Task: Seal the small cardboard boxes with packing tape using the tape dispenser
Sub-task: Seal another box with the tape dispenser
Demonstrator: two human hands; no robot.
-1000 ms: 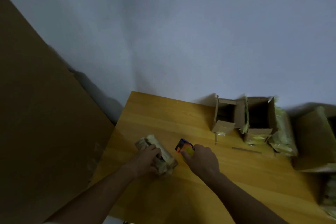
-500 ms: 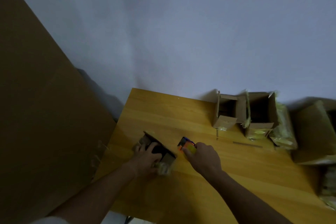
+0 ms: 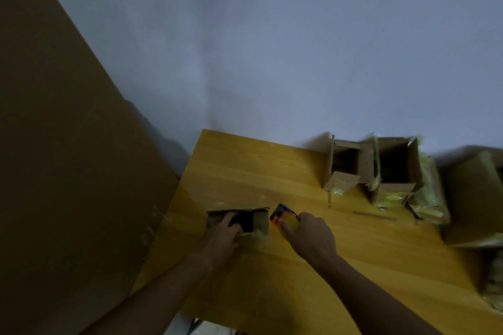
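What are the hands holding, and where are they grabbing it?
The right hand grips the orange tape dispenser at its near end. The left hand holds the small cardboard box, fingers reaching into its open top.

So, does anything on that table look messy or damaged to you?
Somewhat. The open cardboard boxes at the wall have torn, crumpled tape hanging from their flaps, and the small box under the left hand shows ragged tape too. Loose strips lie on the wooden table.

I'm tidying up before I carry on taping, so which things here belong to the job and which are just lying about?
In use:
small box, left hand holding it
tape dispenser, gripped by right hand
two open boxes, waiting

Lying about:
big cardboard sheet
loose strip on table
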